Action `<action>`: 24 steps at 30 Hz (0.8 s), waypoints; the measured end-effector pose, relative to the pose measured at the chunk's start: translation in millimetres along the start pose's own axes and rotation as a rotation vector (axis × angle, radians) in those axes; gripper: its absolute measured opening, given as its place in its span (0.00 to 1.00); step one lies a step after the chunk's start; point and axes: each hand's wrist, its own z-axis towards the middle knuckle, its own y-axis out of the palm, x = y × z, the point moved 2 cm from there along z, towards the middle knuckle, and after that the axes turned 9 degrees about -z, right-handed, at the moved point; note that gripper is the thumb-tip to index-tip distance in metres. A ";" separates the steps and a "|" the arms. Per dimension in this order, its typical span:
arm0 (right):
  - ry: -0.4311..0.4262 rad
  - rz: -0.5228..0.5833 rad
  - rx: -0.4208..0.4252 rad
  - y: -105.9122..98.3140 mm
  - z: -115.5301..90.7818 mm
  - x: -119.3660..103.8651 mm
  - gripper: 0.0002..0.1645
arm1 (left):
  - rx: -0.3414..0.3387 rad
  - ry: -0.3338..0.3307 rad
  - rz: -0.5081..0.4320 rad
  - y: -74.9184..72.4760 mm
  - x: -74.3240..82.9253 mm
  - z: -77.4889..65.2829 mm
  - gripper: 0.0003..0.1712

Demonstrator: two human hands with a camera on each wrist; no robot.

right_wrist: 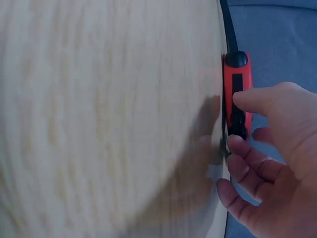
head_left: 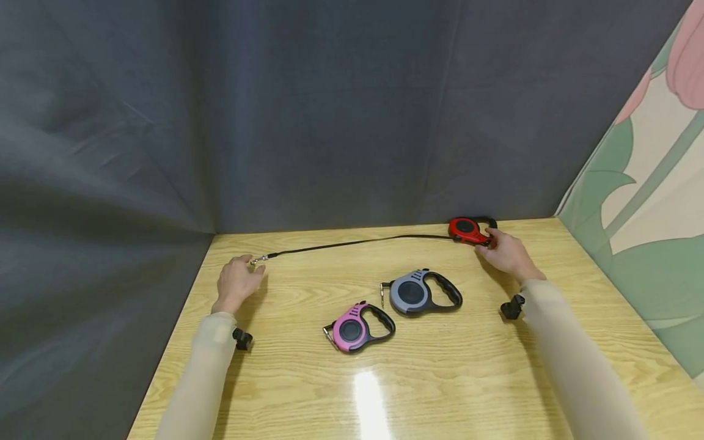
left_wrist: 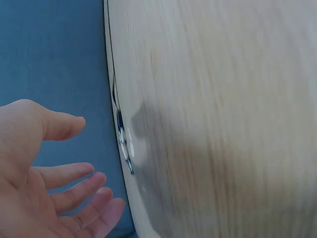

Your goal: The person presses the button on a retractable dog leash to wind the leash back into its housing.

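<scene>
A red retractable dog leash (head_left: 464,228) lies at the table's back right. Its black cord (head_left: 352,242) runs left across the tabletop to a metal clip (head_left: 258,260). By that clip hovers my left hand (head_left: 236,282), its fingers loosely bent and apart; the left wrist view shows nothing between them. At the red leash's black handle is my right hand (head_left: 506,253). In the right wrist view its thumb (right_wrist: 257,99) overlaps the casing, with the other fingers loosely curved beside the handle end; whether they touch is hard to tell.
A grey leash (head_left: 411,293) and a pink leash (head_left: 349,330) lie mid-table with their cords wound in. Dark cloth (head_left: 330,122) hangs along the back and left. A flower-patterned panel (head_left: 643,201) borders the right side of the wooden table (head_left: 440,379).
</scene>
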 end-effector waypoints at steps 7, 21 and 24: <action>0.014 -0.014 0.016 0.9 3.1 -0.2 0.35 | -0.053 0.016 0.069 -1.5 -19.3 20.0 0.35; -0.050 -0.068 0.106 10.8 0.2 -3.8 0.25 | 0.060 0.033 0.169 6.3 -20.3 32.0 0.16; -0.052 -0.078 0.109 9.9 -0.9 -6.3 0.25 | 0.076 0.034 0.156 6.1 -20.6 33.1 0.13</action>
